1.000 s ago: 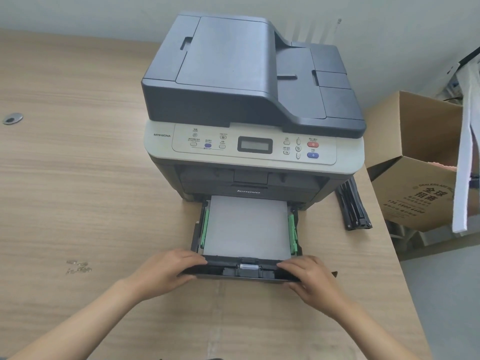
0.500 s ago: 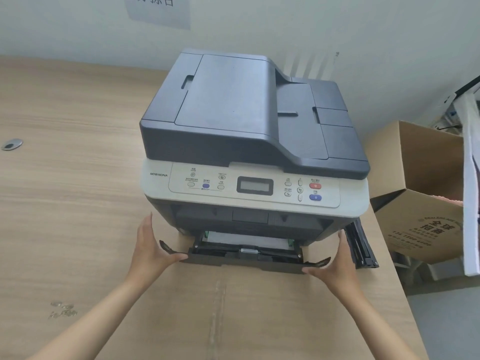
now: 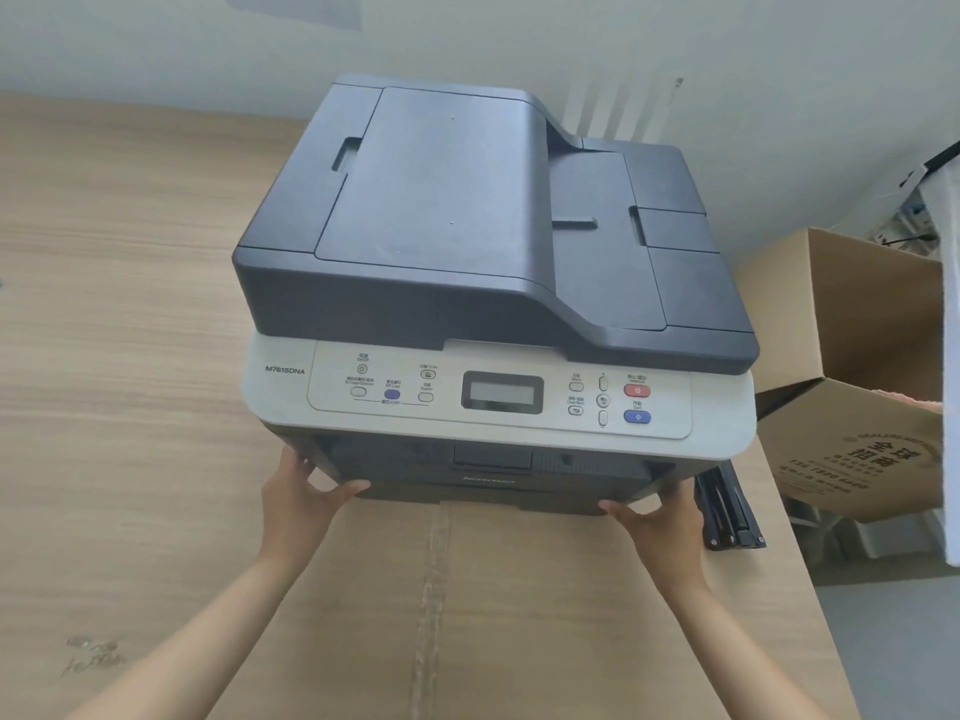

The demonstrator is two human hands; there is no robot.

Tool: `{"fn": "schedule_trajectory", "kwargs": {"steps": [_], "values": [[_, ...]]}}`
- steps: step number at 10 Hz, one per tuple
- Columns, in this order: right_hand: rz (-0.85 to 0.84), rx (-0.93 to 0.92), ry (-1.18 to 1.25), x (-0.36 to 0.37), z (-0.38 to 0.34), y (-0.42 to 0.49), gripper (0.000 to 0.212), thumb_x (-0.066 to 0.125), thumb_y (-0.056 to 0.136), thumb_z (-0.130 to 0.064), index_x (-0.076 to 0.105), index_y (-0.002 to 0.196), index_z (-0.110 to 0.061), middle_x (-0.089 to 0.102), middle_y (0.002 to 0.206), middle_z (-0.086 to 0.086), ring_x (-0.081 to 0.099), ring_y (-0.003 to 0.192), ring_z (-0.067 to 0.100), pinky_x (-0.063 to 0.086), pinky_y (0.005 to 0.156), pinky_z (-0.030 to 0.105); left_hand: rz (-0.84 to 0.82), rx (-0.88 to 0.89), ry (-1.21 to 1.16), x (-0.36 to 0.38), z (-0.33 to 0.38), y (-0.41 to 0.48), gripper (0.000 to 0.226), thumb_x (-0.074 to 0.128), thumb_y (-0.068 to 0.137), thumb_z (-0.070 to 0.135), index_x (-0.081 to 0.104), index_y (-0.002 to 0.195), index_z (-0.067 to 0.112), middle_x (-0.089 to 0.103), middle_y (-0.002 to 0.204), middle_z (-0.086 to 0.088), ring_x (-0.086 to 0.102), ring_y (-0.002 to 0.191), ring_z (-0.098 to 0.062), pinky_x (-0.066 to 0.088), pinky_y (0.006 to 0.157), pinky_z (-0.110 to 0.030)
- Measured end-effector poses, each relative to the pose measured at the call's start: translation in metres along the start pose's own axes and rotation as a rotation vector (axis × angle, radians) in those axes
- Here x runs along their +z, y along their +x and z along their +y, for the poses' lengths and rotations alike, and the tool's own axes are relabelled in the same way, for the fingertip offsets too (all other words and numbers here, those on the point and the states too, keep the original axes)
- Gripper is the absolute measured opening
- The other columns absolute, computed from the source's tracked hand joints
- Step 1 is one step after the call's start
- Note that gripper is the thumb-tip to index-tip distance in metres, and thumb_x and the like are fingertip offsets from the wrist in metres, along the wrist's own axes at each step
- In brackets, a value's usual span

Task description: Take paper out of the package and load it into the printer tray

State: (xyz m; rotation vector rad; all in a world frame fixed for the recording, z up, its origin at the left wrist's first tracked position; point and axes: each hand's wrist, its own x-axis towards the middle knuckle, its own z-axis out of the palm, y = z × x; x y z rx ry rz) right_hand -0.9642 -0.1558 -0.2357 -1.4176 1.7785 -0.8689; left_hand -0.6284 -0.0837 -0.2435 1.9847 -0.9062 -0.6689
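Note:
The grey printer (image 3: 467, 226) stands on the wooden table (image 3: 130, 356). Its dark paper tray (image 3: 488, 491) sits pushed into the base, front flush with the body, and the paper inside is hidden. My left hand (image 3: 301, 496) wraps the tray's lower left corner, thumb on the front and fingers up the side. My right hand (image 3: 660, 517) holds the lower right corner the same way. No paper package is in view.
A flat cardboard sheet (image 3: 519, 589) lies under the printer and my arms. A black folded part (image 3: 727, 506) lies beside the printer's right side. An open cardboard box (image 3: 852, 449) stands past the table's right edge. A wall is close behind.
The tray, pulled out with white paper showing a second ago, has slid fully into the printer. My hands moved from its front lip to its outer corners. My head moved closer.

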Motion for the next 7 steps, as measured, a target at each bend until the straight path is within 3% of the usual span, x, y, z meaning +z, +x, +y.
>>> {"fn": "schedule_trajectory", "kwargs": {"steps": [1,2,3,4,5,6,7], "values": [[0.032,0.009,0.006,0.002,-0.001,0.002,0.066,0.085,0.056,0.000,0.048,0.110,-0.009,0.057,0.100,-0.001,0.050,0.094,0.015,0.037,0.082,0.027,0.017,-0.011,-0.019,0.001,0.000,0.002,0.069,0.084,0.058,0.003,0.048,0.116,0.011,0.064,0.117,-0.007,0.060,0.106,-0.026,0.043,0.079,-0.032],[0.038,0.012,-0.018,0.001,0.000,0.002,0.067,0.086,0.055,0.000,0.049,0.111,-0.007,0.057,0.101,-0.001,0.050,0.094,0.015,0.038,0.082,0.027,0.020,-0.012,-0.004,0.000,0.002,0.003,0.066,0.084,0.056,0.002,0.049,0.112,0.008,0.065,0.116,-0.013,0.061,0.106,-0.032,0.045,0.078,-0.034],[-0.004,0.033,-0.026,-0.001,-0.002,0.002,0.067,0.084,0.058,0.000,0.048,0.113,-0.006,0.056,0.101,-0.002,0.050,0.094,0.015,0.039,0.082,0.028,-0.002,0.001,0.026,-0.005,0.010,0.002,0.062,0.086,0.056,0.003,0.048,0.103,0.015,0.063,0.101,-0.006,0.058,0.092,-0.026,0.049,0.083,-0.040],[-0.103,0.047,-0.083,-0.008,-0.003,0.005,0.064,0.082,0.063,-0.002,0.047,0.117,-0.003,0.060,0.103,0.006,0.055,0.099,0.024,0.043,0.081,0.030,-0.130,0.027,0.124,-0.017,0.010,0.008,0.055,0.085,0.059,0.008,0.050,0.100,0.011,0.063,0.089,0.000,0.057,0.084,-0.024,0.046,0.070,-0.029],[-0.132,0.026,-0.187,-0.018,-0.005,0.007,0.055,0.073,0.071,0.004,0.048,0.119,0.001,0.062,0.116,0.019,0.055,0.111,0.035,0.043,0.082,0.033,-0.257,0.086,0.280,-0.040,0.008,0.021,0.040,0.074,0.071,0.001,0.054,0.106,0.005,0.068,0.098,-0.008,0.064,0.097,-0.026,0.043,0.069,-0.022],[-0.059,0.030,-0.159,-0.043,-0.013,0.013,0.047,0.062,0.079,0.009,0.048,0.123,0.002,0.062,0.119,0.020,0.057,0.111,0.033,0.045,0.092,0.038,-0.153,0.108,0.249,-0.076,0.015,0.045,0.041,0.059,0.081,-0.007,0.049,0.119,0.001,0.062,0.119,-0.017,0.062,0.109,-0.033,0.046,0.086,-0.034],[0.156,-0.021,0.013,-0.079,-0.036,0.016,0.030,0.059,0.084,0.004,0.057,0.113,-0.002,0.063,0.102,0.012,0.060,0.100,0.031,0.047,0.086,0.032,0.092,0.120,-0.039,-0.115,0.041,0.071,0.041,0.051,0.086,-0.005,0.044,0.126,0.005,0.057,0.129,-0.019,0.059,0.110,-0.035,0.043,0.098,-0.046]]}}
